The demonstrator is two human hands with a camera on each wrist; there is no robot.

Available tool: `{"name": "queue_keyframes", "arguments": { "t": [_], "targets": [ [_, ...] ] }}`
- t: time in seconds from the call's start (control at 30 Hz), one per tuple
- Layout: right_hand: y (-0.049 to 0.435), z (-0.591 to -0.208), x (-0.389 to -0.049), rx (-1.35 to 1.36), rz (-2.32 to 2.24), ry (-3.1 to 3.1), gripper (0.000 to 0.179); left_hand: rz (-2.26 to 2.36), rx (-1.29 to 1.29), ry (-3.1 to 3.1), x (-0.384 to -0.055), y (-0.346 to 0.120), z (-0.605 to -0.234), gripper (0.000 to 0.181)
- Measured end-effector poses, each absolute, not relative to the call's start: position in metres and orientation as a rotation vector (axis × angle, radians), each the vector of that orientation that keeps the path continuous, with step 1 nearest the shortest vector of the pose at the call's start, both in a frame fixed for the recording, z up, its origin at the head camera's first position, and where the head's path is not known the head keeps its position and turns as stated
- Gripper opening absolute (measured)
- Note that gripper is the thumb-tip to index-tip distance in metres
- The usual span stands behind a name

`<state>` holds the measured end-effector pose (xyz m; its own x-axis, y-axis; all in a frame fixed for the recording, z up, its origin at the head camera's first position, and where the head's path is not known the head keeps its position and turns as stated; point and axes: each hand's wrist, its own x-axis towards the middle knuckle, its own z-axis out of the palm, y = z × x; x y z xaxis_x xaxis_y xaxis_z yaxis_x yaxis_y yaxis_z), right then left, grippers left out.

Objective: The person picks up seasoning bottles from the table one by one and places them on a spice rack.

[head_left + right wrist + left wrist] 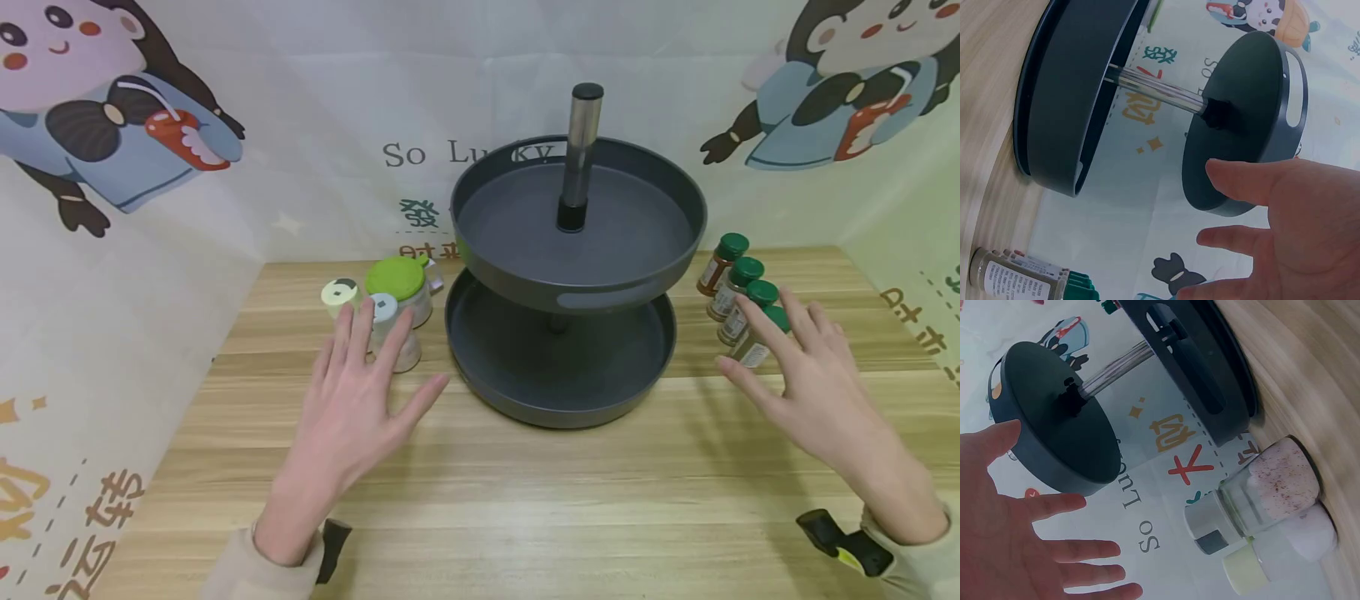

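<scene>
Bare two-tier tray stand (562,292) mid-table between two spread hands — work seemingly at its very start
The stand is upright on the table (510,517), its long axis the vertical metal post (580,158), black cap up, both trays facing upward with nothing in them; all the handling appears left to do — a green-lidded jar (396,279) and two seasoning jars (384,308) stand upright at left, four green-capped spice bottles (726,300) upright in a row at right; the left hand (347,408) and right hand (817,392) hover, fingers apart, holding nothing
</scene>
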<state>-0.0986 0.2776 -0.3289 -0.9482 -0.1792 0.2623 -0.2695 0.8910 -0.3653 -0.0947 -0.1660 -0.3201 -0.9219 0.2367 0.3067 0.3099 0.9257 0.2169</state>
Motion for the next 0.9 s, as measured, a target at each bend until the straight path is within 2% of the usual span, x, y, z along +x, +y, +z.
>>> {"name": "queue_keyframes", "arguments": {
  "t": [0.9],
  "targets": [
    [0.29,-0.33,-0.109,0.228,0.641,-2.709,0.068,-0.422,-0.471,-2.675,-0.105,-0.144,-0.307,0.081]
  ]
}}
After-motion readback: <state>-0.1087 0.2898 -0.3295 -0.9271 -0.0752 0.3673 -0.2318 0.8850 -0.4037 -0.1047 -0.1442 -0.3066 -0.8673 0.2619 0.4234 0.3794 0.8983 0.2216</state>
